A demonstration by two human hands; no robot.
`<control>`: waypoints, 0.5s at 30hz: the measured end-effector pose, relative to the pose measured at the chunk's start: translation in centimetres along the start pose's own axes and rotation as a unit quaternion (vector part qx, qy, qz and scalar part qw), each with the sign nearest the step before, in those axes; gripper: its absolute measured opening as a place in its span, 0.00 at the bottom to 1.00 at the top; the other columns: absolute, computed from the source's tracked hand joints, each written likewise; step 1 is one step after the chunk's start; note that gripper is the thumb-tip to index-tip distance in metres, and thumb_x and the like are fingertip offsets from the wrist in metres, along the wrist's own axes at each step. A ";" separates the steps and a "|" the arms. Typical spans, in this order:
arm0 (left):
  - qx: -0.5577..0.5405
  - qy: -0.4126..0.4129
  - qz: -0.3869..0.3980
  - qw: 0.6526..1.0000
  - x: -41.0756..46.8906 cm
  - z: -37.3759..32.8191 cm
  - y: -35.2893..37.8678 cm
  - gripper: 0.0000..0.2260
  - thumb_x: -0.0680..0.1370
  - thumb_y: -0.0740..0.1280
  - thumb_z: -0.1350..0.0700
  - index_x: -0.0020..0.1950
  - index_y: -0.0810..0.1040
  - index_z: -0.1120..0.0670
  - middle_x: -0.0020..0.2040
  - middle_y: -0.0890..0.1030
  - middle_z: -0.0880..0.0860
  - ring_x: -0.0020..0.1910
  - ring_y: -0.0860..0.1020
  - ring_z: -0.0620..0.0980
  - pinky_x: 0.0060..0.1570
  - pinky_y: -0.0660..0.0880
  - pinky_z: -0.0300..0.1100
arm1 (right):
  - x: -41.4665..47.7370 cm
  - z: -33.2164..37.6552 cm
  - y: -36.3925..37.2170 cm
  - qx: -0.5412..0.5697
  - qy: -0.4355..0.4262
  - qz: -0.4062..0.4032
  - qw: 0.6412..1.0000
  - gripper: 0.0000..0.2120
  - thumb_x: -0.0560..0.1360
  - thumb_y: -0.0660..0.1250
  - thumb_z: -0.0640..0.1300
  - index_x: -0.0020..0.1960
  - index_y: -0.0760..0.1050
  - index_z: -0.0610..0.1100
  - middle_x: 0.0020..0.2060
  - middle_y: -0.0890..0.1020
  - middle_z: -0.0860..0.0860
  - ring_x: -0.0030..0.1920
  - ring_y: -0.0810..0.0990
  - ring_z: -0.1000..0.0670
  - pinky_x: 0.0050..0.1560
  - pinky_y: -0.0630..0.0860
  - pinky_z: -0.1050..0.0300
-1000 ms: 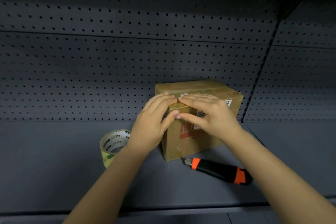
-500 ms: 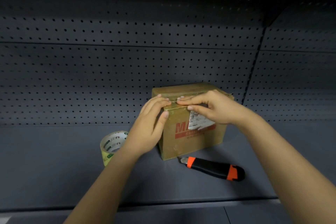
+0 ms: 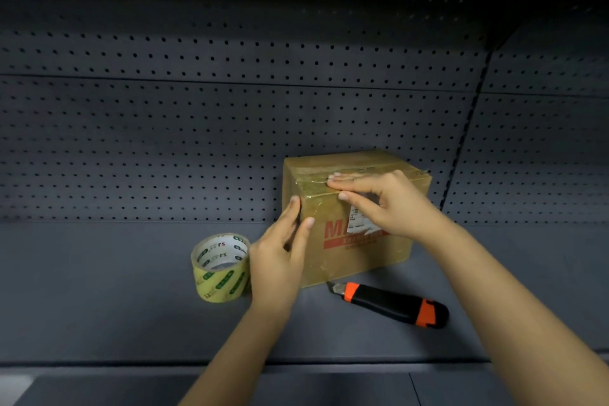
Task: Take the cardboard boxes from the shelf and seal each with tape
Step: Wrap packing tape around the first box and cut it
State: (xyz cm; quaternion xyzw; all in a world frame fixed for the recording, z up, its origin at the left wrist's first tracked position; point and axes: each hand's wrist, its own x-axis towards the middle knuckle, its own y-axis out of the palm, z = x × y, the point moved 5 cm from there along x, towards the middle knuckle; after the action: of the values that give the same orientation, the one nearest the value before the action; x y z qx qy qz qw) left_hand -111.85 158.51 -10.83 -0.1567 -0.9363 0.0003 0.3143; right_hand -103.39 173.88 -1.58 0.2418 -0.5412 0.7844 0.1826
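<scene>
A brown cardboard box [image 3: 333, 255] with red print and a white label stands on the dark grey shelf [image 3: 115, 300]. Clear tape runs along its top seam and down its near corner. My left hand [image 3: 280, 254] lies against the box's near left corner, fingers straight on the left face, thumb on the front face. My right hand [image 3: 389, 199] rests over the top front edge, fingers flat on the taped top, thumb on the front face. A roll of clear tape [image 3: 220, 267] with green print stands just left of my left hand.
A black and orange utility knife [image 3: 392, 303] lies on the shelf in front of the box, blade end pointing left. A perforated grey back panel [image 3: 197, 142] rises behind. The shelf's front edge [image 3: 296, 364] runs below my forearms.
My left hand slid from the top edge down the box's near corner. My right hand stayed on the top edge, fingers now flatter. The camera view shifted slightly.
</scene>
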 end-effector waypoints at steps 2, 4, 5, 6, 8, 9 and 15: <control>-0.059 -0.036 -0.034 0.997 -0.2 0.0 -0.3 0.15 0.76 0.72 0.57 0.63 0.78 0.48 0.60 0.82 0.47 0.60 0.79 0.38 0.60 0.78 0.43 | -0.1 -0.1 0.1 0.006 0.000 -0.017 1.000 0.13 0.78 0.69 0.41 0.62 0.80 0.45 0.59 0.80 0.55 0.64 0.72 0.66 0.63 0.67 0.73; -0.093 -0.052 -0.045 0.993 -0.1 -0.3 -0.6 0.14 0.75 0.73 0.60 0.58 0.81 0.50 0.55 0.83 0.45 0.57 0.80 0.38 0.58 0.78 0.38 | -0.1 -0.1 0.2 0.011 0.004 -0.034 0.999 0.13 0.77 0.70 0.41 0.61 0.81 0.45 0.58 0.80 0.58 0.62 0.72 0.69 0.60 0.68 0.75; -0.108 -0.056 -0.048 0.991 0.0 -0.5 -0.6 0.13 0.74 0.74 0.60 0.57 0.81 0.49 0.53 0.84 0.44 0.56 0.81 0.38 0.57 0.77 0.36 | -0.1 -0.1 0.2 0.014 0.007 -0.042 0.999 0.12 0.77 0.70 0.41 0.61 0.81 0.45 0.57 0.79 0.59 0.61 0.72 0.72 0.59 0.68 0.76; -0.117 -0.059 -0.051 0.990 0.0 -0.6 -0.6 0.12 0.74 0.74 0.61 0.55 0.82 0.49 0.51 0.84 0.43 0.55 0.81 0.38 0.56 0.77 0.34 | -0.1 -0.1 0.3 0.016 0.009 -0.049 0.999 0.12 0.77 0.70 0.41 0.60 0.81 0.45 0.56 0.79 0.59 0.60 0.71 0.73 0.59 0.68 0.76; -0.130 -0.063 -0.057 0.988 0.3 -0.7 -0.8 0.11 0.73 0.75 0.62 0.52 0.84 0.52 0.49 0.84 0.44 0.53 0.82 0.40 0.54 0.78 0.33 | -0.1 0.0 0.4 0.013 0.009 -0.058 0.998 0.12 0.77 0.70 0.41 0.60 0.81 0.45 0.56 0.80 0.58 0.59 0.71 0.74 0.60 0.67 0.76; -0.132 -0.065 -0.051 0.988 0.5 -0.7 -1.1 0.10 0.72 0.76 0.63 0.51 0.85 0.53 0.48 0.85 0.45 0.52 0.83 0.40 0.53 0.78 0.33 | -0.1 0.1 0.4 0.009 0.008 -0.059 0.998 0.12 0.77 0.70 0.42 0.60 0.81 0.45 0.57 0.81 0.57 0.60 0.71 0.74 0.61 0.67 0.76; 0.126 0.027 0.097 0.987 2.4 -1.0 -5.1 0.09 0.75 0.74 0.52 0.54 0.84 0.46 0.49 0.80 0.34 0.51 0.77 0.28 0.50 0.70 0.21 | -0.7 2.7 1.1 -0.077 -0.039 -0.107 0.991 0.15 0.77 0.69 0.40 0.63 0.79 0.43 0.61 0.81 0.51 0.63 0.76 0.55 0.67 0.71 0.56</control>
State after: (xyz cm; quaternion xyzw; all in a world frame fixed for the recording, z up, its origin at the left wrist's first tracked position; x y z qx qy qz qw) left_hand -114.57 154.26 -8.11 -0.2057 -0.9005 0.1441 0.3551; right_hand -102.93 170.96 -2.08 0.3139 -0.5775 0.7064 0.2625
